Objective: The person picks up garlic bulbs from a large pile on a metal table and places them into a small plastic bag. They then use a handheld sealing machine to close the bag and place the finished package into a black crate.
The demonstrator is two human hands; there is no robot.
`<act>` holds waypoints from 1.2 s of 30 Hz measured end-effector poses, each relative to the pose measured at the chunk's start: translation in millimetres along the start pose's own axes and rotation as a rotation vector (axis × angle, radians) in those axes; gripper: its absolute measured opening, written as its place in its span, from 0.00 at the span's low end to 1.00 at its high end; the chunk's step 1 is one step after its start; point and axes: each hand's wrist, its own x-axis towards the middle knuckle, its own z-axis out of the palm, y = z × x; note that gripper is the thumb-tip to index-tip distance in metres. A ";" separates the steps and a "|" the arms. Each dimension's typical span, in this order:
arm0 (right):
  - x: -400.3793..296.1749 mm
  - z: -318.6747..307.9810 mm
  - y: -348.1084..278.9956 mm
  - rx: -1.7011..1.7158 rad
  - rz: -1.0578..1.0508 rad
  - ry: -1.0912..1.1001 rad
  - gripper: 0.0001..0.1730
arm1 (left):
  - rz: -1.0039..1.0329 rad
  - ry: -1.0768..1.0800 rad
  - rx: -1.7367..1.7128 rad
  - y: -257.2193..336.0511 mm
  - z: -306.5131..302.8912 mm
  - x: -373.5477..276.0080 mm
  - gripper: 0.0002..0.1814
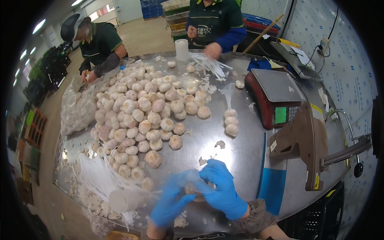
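My right hand point(223, 190), in a blue glove, grips a whitish net sleeve point(199, 184) with its fingers curled. A round pale thing point(196, 196) shows beneath the net between my hands, partly hidden; I cannot tell whether it is garlic or a holder. My left hand point(174, 198), also gloved in blue, is motion-blurred against the net's left side, its thumb towards the round thing. Left of it a white plastic tube point(118, 201) lies beside a bundle of white net sleeves point(96, 174). Beyond my hands is a heap of garlic bulbs point(144, 117).
On the metal table point(198, 144), a netted string of three garlic bulbs point(231, 121) lies near a red weighing scale point(274, 99). A brown tabletop machine point(303, 144) stands at right. Two people work across the table, one by a clear plastic bag point(79, 111), one by net strips point(210, 64).
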 end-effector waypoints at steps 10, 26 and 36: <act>5.5 -56.4 -16.1 0.596 0.097 0.355 0.32 | -0.014 0.277 -0.860 39.6 -1.4 65.6 0.22; -164.1 -144.0 -19.8 0.672 0.380 -0.067 0.43 | -0.069 -0.169 -0.632 112.1 159.6 -15.8 0.16; -239.8 -294.4 14.1 0.198 0.336 0.528 0.27 | 0.689 -0.943 0.046 197.5 325.3 34.5 0.13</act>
